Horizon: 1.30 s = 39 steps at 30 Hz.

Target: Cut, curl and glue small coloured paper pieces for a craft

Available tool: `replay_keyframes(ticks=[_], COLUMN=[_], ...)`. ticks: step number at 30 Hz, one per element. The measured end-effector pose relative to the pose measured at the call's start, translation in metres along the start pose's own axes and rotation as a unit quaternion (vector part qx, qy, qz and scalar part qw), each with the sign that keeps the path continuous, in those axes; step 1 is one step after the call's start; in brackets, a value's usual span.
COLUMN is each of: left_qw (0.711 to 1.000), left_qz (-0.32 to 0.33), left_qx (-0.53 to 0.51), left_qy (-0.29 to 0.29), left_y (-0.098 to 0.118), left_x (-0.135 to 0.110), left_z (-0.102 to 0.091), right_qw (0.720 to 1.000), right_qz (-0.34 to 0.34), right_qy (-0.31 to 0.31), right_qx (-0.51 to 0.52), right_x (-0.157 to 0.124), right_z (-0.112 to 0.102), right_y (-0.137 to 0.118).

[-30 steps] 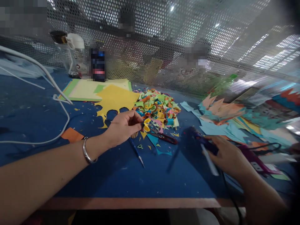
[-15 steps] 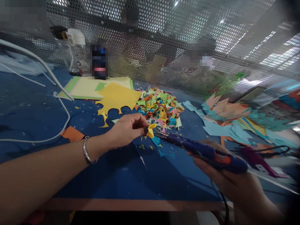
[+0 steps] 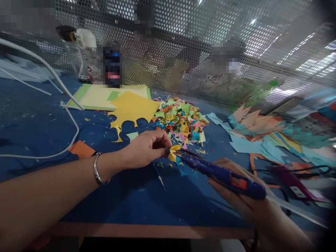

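Observation:
My left hand (image 3: 147, 148) wears a silver bangle and pinches a small yellow paper flower (image 3: 174, 153) between thumb and fingertips. In my right hand (image 3: 246, 199) is a blue hot glue gun (image 3: 217, 175) with an orange panel, a clear glue stick (image 3: 296, 208) coming out of its back. The glue gun's tip is at the flower; whether they touch I cannot tell. A thin dark pointed tool (image 3: 191, 152) shows beside the nozzle. Just behind the flower lies a heap of small coloured paper pieces (image 3: 181, 117). Below my left hand is a thin brush-like stick (image 3: 160, 176).
A cut yellow sheet (image 3: 133, 106) overlaps a paper stack (image 3: 91, 98) at the back left. White cable (image 3: 52, 71) and bottles (image 3: 88, 52) stand left. Cut blue paper (image 3: 252, 147) and a purple power strip (image 3: 294, 182) lie right. A perforated metal panel (image 3: 162, 59) rises behind.
Both hands stay close together. My left hand and the flower have shifted slightly right, and the glue gun has come nearer, its nozzle now at the flower's open side.

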State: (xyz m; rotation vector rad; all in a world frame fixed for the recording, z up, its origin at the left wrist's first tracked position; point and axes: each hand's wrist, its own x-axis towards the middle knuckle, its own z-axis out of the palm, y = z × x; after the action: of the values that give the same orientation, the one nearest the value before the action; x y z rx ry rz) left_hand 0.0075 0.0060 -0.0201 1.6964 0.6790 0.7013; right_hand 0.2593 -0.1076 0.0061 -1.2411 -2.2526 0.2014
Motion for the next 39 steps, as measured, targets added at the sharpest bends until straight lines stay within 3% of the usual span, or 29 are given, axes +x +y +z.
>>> replay_keyframes(ticks=[39], left_qw=[0.999], left_qz=[0.027], left_qx=[0.023], left_qy=[-0.040], left_y=[-0.0018], left_x=[-0.0001], left_z=[-0.0016], right_qw=[1.000], right_qz=[0.003], right_qy=[-0.009], right_qx=[0.012], right_x=[-0.0047], right_z=[0.0024], right_y=[0.0021])
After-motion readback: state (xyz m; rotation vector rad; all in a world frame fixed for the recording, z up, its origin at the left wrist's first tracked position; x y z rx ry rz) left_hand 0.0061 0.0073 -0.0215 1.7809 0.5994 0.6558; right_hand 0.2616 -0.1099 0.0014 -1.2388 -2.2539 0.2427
